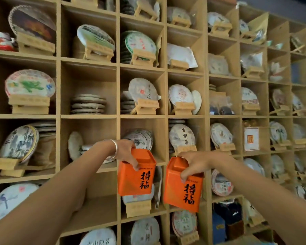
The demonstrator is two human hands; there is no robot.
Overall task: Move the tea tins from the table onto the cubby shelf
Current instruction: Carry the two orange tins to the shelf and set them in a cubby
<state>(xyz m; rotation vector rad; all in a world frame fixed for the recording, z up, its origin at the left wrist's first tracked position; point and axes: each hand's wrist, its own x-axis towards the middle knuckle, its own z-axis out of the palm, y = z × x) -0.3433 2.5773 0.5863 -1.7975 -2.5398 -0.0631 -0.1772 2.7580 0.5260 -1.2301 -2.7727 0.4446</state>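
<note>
I hold two orange square tea tins with black characters in front of the wooden cubby shelf [141, 116]. My left hand [125, 152], with a silver bangle on the wrist, grips the left tin [137, 177] from above by its top. My right hand [193, 163] grips the right tin [183, 190] by its top edge, a little lower. Both tins hang upright in the air, apart from each other, before the shelf's lower middle cubbies. The table is out of view.
The shelf fills the view, its cubbies holding wrapped round tea cakes on small wooden stands [147, 106]. One cubby holds a flat stack of cakes [87, 104]. A cubby left of the left tin [99, 206] shows bare board. Dark boxes [226, 220] sit low right.
</note>
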